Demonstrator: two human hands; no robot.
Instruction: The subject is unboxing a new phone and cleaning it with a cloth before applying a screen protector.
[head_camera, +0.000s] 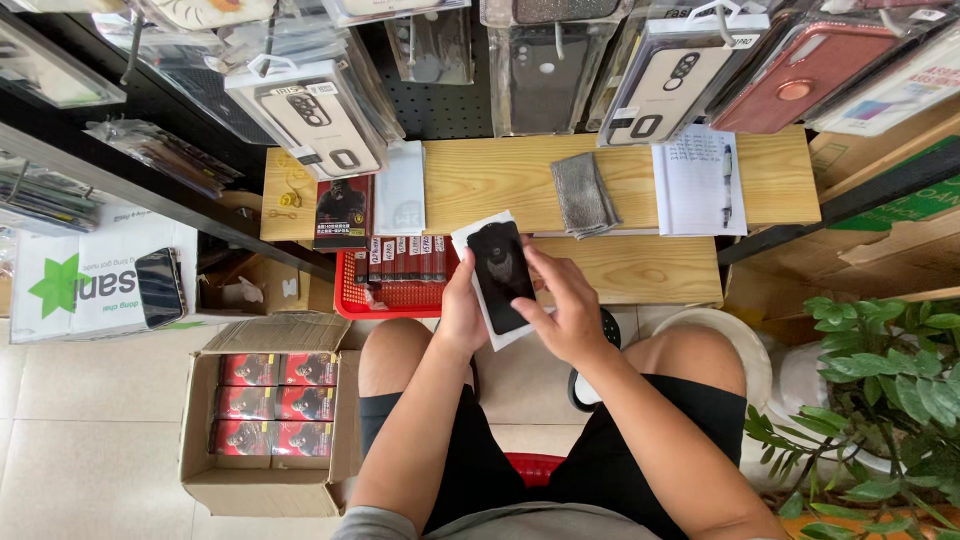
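The black glossy screen protector on its white backing card (500, 278) sits between both hands, held above the lap just in front of the light wooden shelf (640, 268). The left hand (462, 312) grips the card's left edge, fingers curled narrowly behind it and thumb on the front. The right hand (570, 310) clasps the right edge, fingertips pressed on the dark face, so both hands close on the same piece. The work looks to be at the handling or peeling stage; separating the black sheet from the card would call for a fingernail catch at a corner and a steady hold from the other hand.

Left of the shelf's front lip stands a red plastic basket (400, 298) with small boxes. On the shelf lie a grey folded cloth (583, 194) and a white notepad with a pen (698, 182). Below the shelf, to the left, an open cardboard box of red packets (270, 410) stands on the floor. Open room lies above the knees; hanging phone cases crowd the space over the shelf.
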